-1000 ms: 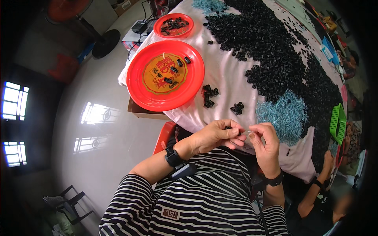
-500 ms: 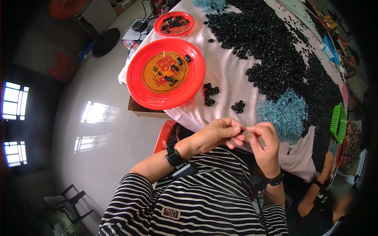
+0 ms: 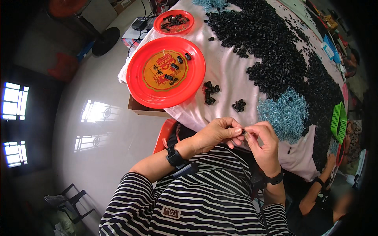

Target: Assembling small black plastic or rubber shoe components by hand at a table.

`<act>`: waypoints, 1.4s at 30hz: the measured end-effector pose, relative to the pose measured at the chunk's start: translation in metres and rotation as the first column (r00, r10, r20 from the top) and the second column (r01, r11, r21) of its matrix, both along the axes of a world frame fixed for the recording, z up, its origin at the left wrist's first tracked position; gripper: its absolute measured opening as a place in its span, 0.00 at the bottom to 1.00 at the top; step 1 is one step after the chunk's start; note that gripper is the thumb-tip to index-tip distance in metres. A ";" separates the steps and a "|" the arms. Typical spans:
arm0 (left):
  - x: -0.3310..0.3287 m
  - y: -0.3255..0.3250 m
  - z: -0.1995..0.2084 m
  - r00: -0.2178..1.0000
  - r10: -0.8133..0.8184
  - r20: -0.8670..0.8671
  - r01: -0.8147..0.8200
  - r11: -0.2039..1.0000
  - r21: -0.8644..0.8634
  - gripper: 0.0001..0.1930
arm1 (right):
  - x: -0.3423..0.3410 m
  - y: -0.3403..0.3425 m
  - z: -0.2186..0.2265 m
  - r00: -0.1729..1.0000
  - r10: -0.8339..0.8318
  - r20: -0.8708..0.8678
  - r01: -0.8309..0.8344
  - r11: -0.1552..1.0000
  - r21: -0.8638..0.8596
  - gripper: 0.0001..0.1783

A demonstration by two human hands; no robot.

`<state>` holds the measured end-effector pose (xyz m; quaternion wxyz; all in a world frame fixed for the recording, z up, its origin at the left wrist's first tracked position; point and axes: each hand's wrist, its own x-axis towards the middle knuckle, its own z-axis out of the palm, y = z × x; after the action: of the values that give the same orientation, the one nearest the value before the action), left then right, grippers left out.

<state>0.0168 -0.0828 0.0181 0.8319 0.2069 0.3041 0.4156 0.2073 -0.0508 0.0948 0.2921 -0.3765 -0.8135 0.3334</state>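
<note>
My left hand (image 3: 214, 135) is closed in a pinch on a small black plastic part (image 3: 243, 132), mostly covered by the fingertips. My right hand (image 3: 264, 142) meets it there, thumb and index finger pinched together; whatever lies between them is too small and hidden to name. Both hands are above my lap at the edge of the cloth-covered table. Just beyond them lie a small cluster of black parts (image 3: 238, 105) and a heap of clear bluish small pieces (image 3: 284, 116). Another little group of black parts (image 3: 210, 93) rests beside a large red plate (image 3: 136, 92), which holds several black pieces.
A big spread of black parts (image 3: 275, 59) covers much of the pink-white cloth (image 3: 228, 70). A smaller red plate (image 3: 157, 29) with black pieces stands at the far left. To the right are a green basket (image 3: 338, 122) and another person's arm (image 3: 319, 185).
My fingertips have come closer together, and the black part now shows between them. The plates and heaps look the same.
</note>
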 end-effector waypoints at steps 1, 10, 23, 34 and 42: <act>0.001 0.000 0.000 1.000 0.002 -0.005 -0.002 1.000 0.007 0.14 | 0.000 0.000 0.000 1.000 -0.010 -0.006 0.010 1.000 -0.003 0.11; 0.000 -0.001 0.002 1.000 -0.016 -0.012 0.017 1.000 0.021 0.14 | -0.001 0.001 0.000 1.000 -0.029 -0.010 0.030 0.999 0.029 0.11; -0.001 0.000 0.008 0.999 -0.026 -0.032 0.027 0.999 0.045 0.14 | 0.002 0.000 -0.001 0.999 -0.014 0.042 0.012 0.999 0.050 0.13; -0.002 0.001 0.005 0.999 -0.033 -0.010 0.033 0.999 0.042 0.13 | 0.005 0.006 0.004 0.996 0.043 0.079 -0.047 0.998 0.050 0.17; -0.004 -0.001 0.012 0.997 -0.074 -0.005 0.074 0.996 0.048 0.13 | 0.003 0.029 -0.021 0.990 -0.141 0.023 0.139 0.987 0.074 0.11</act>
<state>0.0125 -0.0840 0.0296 0.8410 0.2384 0.2874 0.3915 0.2104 -0.0215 0.0735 0.3168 -0.4267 -0.8005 0.2771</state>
